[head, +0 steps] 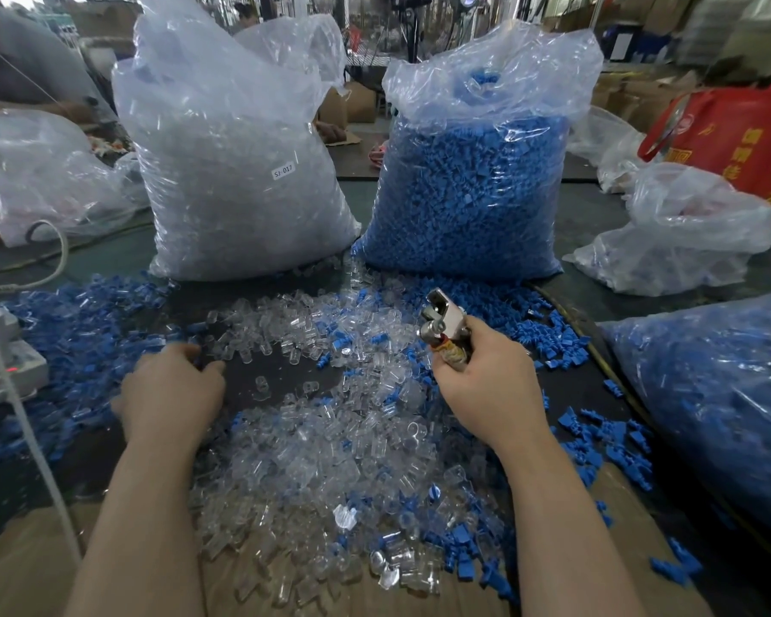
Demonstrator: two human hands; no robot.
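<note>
Parts heap (pixel 330 438) on counter (pixel 570 394); labelled sack (pixel 241 171) behind heap to left, second sack (pixel 464 193) behind to right, third sack (pixel 708 394) right of heap

Motion blur is smearing the left hand (pixel 170 394); its fingertips are possibly touching the clear parts (pixel 321 447). The right hand (pixel 486 385) is hiding the handle of the metal tool (pixel 444 320).
</note>
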